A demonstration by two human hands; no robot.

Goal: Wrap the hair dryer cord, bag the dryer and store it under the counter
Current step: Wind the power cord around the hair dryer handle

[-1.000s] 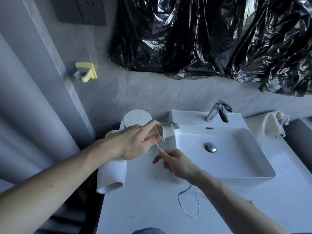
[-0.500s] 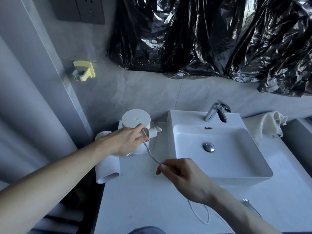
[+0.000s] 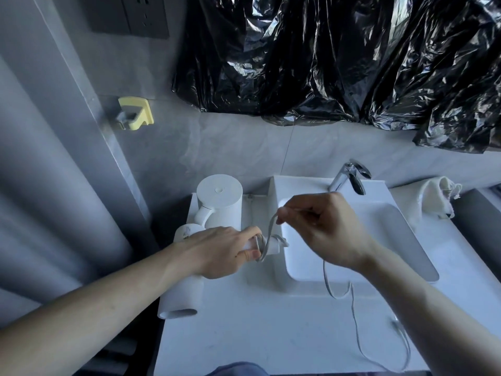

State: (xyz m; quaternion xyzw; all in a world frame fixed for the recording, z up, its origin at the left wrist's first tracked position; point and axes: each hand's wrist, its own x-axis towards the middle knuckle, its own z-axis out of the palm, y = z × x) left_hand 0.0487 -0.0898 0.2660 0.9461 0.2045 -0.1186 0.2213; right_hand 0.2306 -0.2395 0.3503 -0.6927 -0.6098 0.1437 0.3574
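Observation:
A white hair dryer (image 3: pixel 181 297) lies on the white counter (image 3: pixel 244 329), its barrel sticking out over the left edge. My left hand (image 3: pixel 222 251) grips its handle, which points right toward the sink. A grey-white cord (image 3: pixel 267 240) loops around the handle end. My right hand (image 3: pixel 322 229) pinches the cord above the sink's left rim and holds it up. The rest of the cord (image 3: pixel 352 308) trails down over the sink's front edge onto the counter. A cream drawstring bag (image 3: pixel 433 196) lies at the back right of the counter.
A white kettle (image 3: pixel 219 199) stands behind the dryer. The white basin (image 3: pixel 393 240) with a chrome tap (image 3: pixel 349 177) fills the counter's middle. Black plastic sheeting (image 3: pixel 339 58) covers the wall above. A yellow holder (image 3: pixel 135 112) and a dark socket (image 3: pixel 135 14) are on the wall at left.
My right hand rose from the counter front to above the sink's left rim, carrying the cord over the handle. My left hand kept its grip on the dryer.

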